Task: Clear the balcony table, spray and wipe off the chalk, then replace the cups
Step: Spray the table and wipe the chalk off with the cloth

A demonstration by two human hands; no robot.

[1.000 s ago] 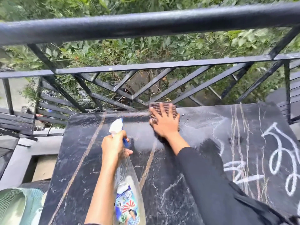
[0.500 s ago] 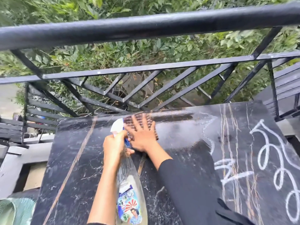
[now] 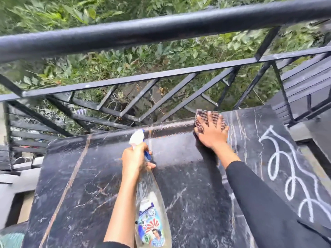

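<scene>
The black marble table fills the lower view, wet and glossy along its far edge. My left hand grips a clear spray bottle with a white and blue nozzle, held over the table's middle. My right hand presses flat on a brown patterned cloth at the far edge, fingers spread. White chalk loops remain on the table's right side. No cups are in view.
A black metal railing runs right behind the table, with green bushes beyond. A grey ledge lies to the left, and a greenish object shows at the bottom left corner.
My right hand slid the cloth left toward the bottle, then back right along the far edge. The left hand kept the bottle in about the same place. The view shifted.
</scene>
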